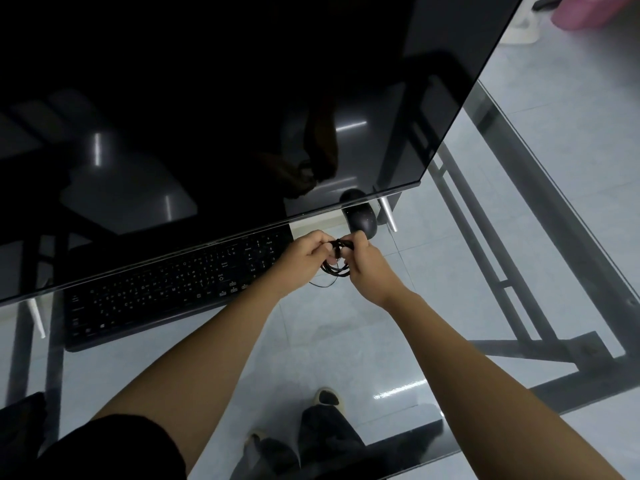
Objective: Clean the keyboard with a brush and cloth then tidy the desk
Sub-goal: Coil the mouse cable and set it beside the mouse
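Note:
A black keyboard (pixel 166 292) lies on the glass desk (pixel 433 306), partly under the lower edge of the big dark monitor (pixel 207 109). A black mouse (pixel 360 220) rests just right of the keyboard, below the monitor's corner. Between keyboard and mouse, my left hand (pixel 304 258) and my right hand (pixel 367 268) both grip a coiled black cable (pixel 337 266). Loops of it hang between my fingers, and a thin loose end trails down onto the glass. No brush or cloth is in view.
The monitor's silver stand foot (pixel 388 213) sits beside the mouse. Through the glass I see the desk's dark metal frame (pixel 512 285), the tiled floor and my feet (pixel 325 400). A pink object (pixel 585 12) stands on the floor at the far right.

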